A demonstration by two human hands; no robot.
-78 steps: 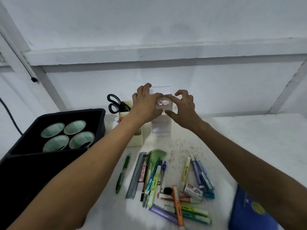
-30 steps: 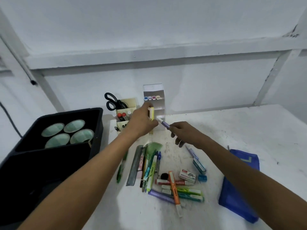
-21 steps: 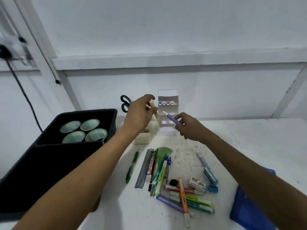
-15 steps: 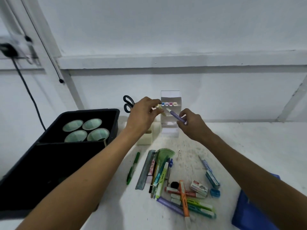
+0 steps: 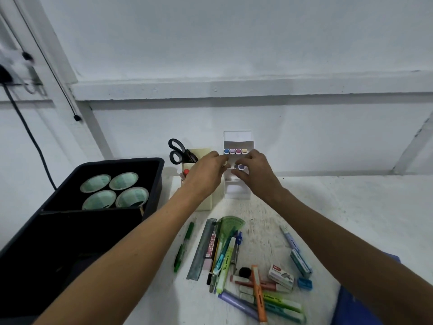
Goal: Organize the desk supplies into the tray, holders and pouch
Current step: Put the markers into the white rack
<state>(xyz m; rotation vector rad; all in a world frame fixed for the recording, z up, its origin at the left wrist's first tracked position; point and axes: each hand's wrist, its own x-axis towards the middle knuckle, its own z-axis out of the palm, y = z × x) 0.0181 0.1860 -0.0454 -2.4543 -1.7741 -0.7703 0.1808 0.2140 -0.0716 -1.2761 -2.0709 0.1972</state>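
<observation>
A white tiered holder [image 5: 237, 138] stands against the back wall, with a row of several highlighter ends [image 5: 235, 151] in its top tier. Both hands are at its second tier. My right hand [image 5: 256, 171] pinches a purple highlighter [image 5: 241, 167], whose end points into the holder. Just to the left, my left hand [image 5: 206, 174] pinches a pale yellow highlighter that its fingers mostly hide. Loose pens, highlighters, a metal ruler [image 5: 202, 248] and a green protractor [image 5: 230, 225] lie in a pile on the white table.
A black tray [image 5: 154, 177] with several tape rolls [image 5: 114, 188] fills the left side. A cream holder [image 5: 207, 202] with black scissors [image 5: 179, 152] stands left of the white holder. A blue pouch [image 5: 365, 303] lies at the lower right. A staples box [image 5: 280, 275] sits in the pile.
Both hands picked up highlighters from the table, yellow in the left and purple in the right, and carried them up to the white holder. The purple one's end now sits in the second tier.
</observation>
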